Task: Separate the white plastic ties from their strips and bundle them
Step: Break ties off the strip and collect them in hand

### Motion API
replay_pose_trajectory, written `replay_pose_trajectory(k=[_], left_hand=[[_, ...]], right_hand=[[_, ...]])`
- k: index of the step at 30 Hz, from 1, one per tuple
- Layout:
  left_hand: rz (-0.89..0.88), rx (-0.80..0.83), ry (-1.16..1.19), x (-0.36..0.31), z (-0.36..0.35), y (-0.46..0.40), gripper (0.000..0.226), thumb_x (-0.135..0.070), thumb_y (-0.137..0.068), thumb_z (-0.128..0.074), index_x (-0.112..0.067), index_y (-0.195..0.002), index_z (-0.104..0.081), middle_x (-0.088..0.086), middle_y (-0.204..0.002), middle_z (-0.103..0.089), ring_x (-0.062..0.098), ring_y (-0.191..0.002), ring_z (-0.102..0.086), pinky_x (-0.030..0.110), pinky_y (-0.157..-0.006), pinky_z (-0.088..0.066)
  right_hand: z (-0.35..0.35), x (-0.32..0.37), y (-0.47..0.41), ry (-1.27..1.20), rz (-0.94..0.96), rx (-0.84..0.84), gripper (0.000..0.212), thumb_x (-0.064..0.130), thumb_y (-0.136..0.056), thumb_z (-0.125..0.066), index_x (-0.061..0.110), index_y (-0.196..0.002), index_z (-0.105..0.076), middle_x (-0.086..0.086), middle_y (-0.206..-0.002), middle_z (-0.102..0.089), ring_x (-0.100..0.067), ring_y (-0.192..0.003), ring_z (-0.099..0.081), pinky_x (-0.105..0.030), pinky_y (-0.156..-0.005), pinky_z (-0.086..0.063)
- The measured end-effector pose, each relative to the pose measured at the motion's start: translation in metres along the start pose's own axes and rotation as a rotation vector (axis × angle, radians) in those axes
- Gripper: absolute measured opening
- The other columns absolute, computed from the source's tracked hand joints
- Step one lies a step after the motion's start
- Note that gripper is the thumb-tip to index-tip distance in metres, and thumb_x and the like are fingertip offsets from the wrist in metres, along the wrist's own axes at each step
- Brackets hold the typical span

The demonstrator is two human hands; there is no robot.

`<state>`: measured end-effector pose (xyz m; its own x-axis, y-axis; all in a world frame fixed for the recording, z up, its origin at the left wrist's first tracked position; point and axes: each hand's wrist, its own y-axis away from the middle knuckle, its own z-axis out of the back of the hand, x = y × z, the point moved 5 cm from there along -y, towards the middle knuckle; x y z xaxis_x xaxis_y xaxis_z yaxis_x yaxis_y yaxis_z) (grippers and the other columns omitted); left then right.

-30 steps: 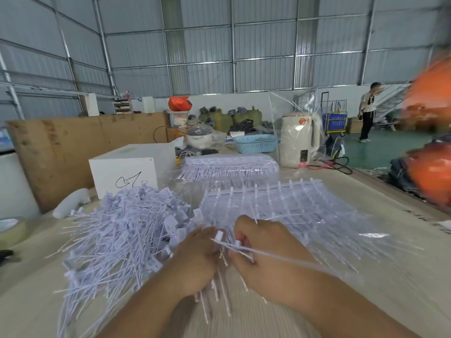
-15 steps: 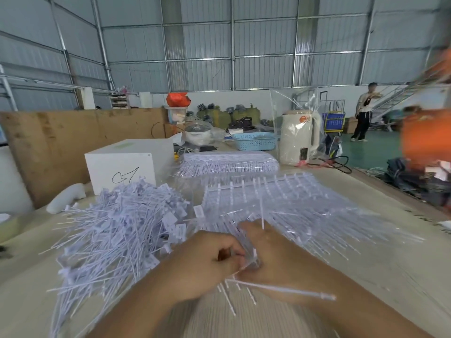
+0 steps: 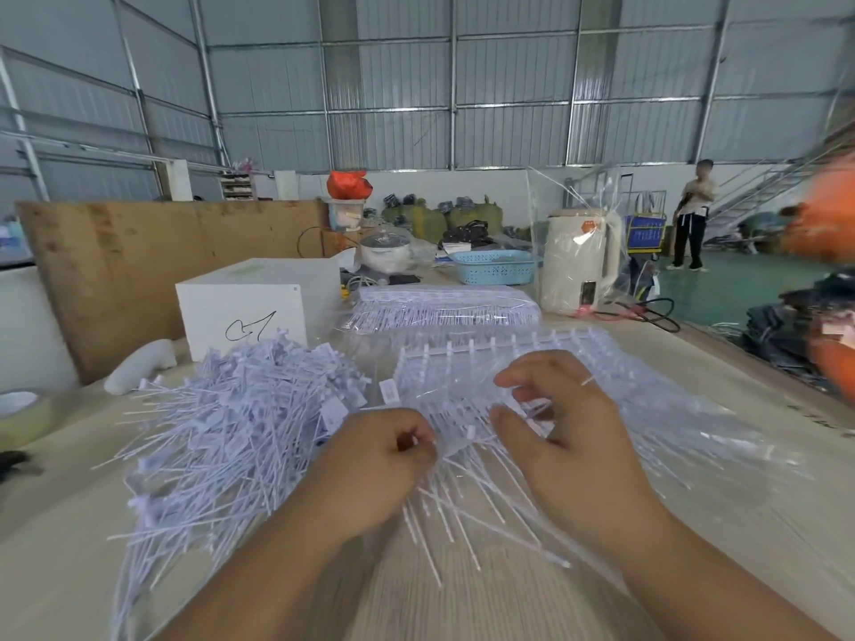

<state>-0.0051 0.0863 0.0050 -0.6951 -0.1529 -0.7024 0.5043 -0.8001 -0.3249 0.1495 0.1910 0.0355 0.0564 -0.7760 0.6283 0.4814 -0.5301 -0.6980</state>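
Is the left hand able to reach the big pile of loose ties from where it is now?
Probably yes. The left hand sits right beside the pile of loose ties, with nothing between them, though it already grips some ties.

Loose ties (image 3: 222, 437) lying left on table (image 3: 740, 525); strips (image 3: 555, 363) sitting right; box (image 3: 259, 307) standing behind ties.

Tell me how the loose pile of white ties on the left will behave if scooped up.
The loose pile of ties probably sheds strays: its strands stick out in every direction. Each tie looks thin, so likely light and bendy. Smooth plastic may slip from the left hand.
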Motion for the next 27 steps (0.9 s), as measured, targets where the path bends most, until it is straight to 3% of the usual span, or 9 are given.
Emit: replay_pose_trajectory(k=[3,7,12,17,19,22,23,25,27], left_hand=[[0.066,-0.088,0.048,0.006,0.006,-0.001,0.018,-0.021,-0.085,-0.065,-0.029,-0.069,-0.067,-0.018,-0.060,-0.056,0.000,-0.049,-0.048,0.019,-0.052,-0.037],[0.159,-0.125,0.174,0.013,0.008,-0.003,0.018,-0.012,-0.086,-0.062,-0.010,-0.068,-0.064,-0.014,-0.050,-0.049,0.003,-0.044,-0.043,0.016,-0.046,-0.034],[0.266,-0.159,0.306,0.020,0.010,-0.003,0.019,-0.008,-0.087,-0.056,-0.008,-0.069,-0.061,0.004,-0.060,-0.060,0.017,-0.047,-0.053,0.026,-0.046,-0.038],[0.234,-0.151,0.273,0.017,0.011,-0.003,0.031,-0.011,-0.086,-0.058,-0.023,-0.057,-0.059,-0.002,-0.053,-0.056,0.012,-0.040,-0.043,0.025,-0.048,-0.033],[0.228,-0.133,0.301,0.016,0.011,-0.004,0.033,-0.010,-0.086,-0.059,-0.025,-0.056,-0.059,-0.005,-0.051,-0.052,0.009,-0.039,-0.038,0.024,-0.047,-0.031],[0.223,-0.127,0.347,0.014,0.010,-0.003,0.024,-0.010,-0.084,-0.062,-0.026,-0.066,-0.063,-0.011,-0.049,-0.049,0.009,-0.043,-0.039,0.022,-0.047,-0.031],[0.218,-0.130,0.357,0.014,0.010,-0.003,0.020,-0.010,-0.084,-0.063,-0.024,-0.071,-0.065,-0.013,-0.048,-0.049,0.009,-0.043,-0.040,0.021,-0.047,-0.031],[0.194,-0.130,0.379,0.012,0.011,-0.003,0.017,-0.008,-0.085,-0.063,-0.023,-0.077,-0.065,-0.013,-0.048,-0.048,0.009,-0.043,-0.039,0.019,-0.044,-0.030],[0.160,-0.110,0.431,0.008,0.012,-0.003,0.020,-0.005,-0.086,-0.061,-0.022,-0.078,-0.066,-0.010,-0.048,-0.048,0.009,-0.043,-0.040,0.017,-0.042,-0.030]], right_hand=[[0.006,0.022,0.003,-0.127,0.164,0.022,0.020,0.014,-0.082,-0.064,0.024,-0.098,-0.070,0.010,-0.102,-0.061,-0.012,-0.084,-0.062,-0.017,-0.076,-0.046],[-0.003,0.037,0.011,-0.227,0.306,0.241,0.019,0.001,-0.084,-0.062,0.011,-0.092,-0.076,0.005,-0.097,-0.066,-0.011,-0.085,-0.066,-0.017,-0.073,-0.047],[-0.004,0.038,0.012,-0.353,0.266,0.333,0.046,-0.012,-0.077,-0.045,0.022,-0.083,-0.075,0.012,-0.122,-0.062,-0.016,-0.106,-0.065,-0.023,-0.085,-0.051],[0.000,0.024,0.006,-0.603,0.105,0.201,0.052,-0.013,-0.078,-0.038,0.021,-0.094,-0.075,0.012,-0.136,-0.057,-0.017,-0.116,-0.062,-0.032,-0.079,-0.059],[0.014,0.021,0.002,-0.481,0.177,0.051,0.057,-0.012,-0.083,-0.039,0.027,-0.109,-0.071,0.013,-0.145,-0.047,-0.015,-0.123,-0.058,-0.031,-0.080,-0.059],[0.028,0.017,-0.004,-0.200,0.316,-0.080,0.078,-0.013,-0.089,-0.039,0.046,-0.139,-0.043,0.014,-0.145,-0.044,-0.013,-0.116,-0.059,-0.025,-0.079,-0.058],[0.028,0.010,-0.007,-0.168,0.265,-0.061,0.081,-0.013,-0.091,-0.041,0.052,-0.137,-0.038,0.016,-0.133,-0.054,-0.012,-0.106,-0.063,-0.026,-0.075,-0.058],[0.017,-0.009,-0.011,-0.002,0.086,0.089,0.064,-0.004,-0.093,-0.049,0.054,-0.117,-0.048,0.009,-0.098,-0.069,-0.013,-0.080,-0.068,-0.036,-0.067,-0.059],[-0.004,-0.027,-0.006,0.305,-0.043,0.371,0.032,0.008,-0.094,-0.051,0.038,-0.097,-0.062,0.002,-0.085,-0.070,-0.018,-0.073,-0.067,-0.042,-0.070,-0.056]])
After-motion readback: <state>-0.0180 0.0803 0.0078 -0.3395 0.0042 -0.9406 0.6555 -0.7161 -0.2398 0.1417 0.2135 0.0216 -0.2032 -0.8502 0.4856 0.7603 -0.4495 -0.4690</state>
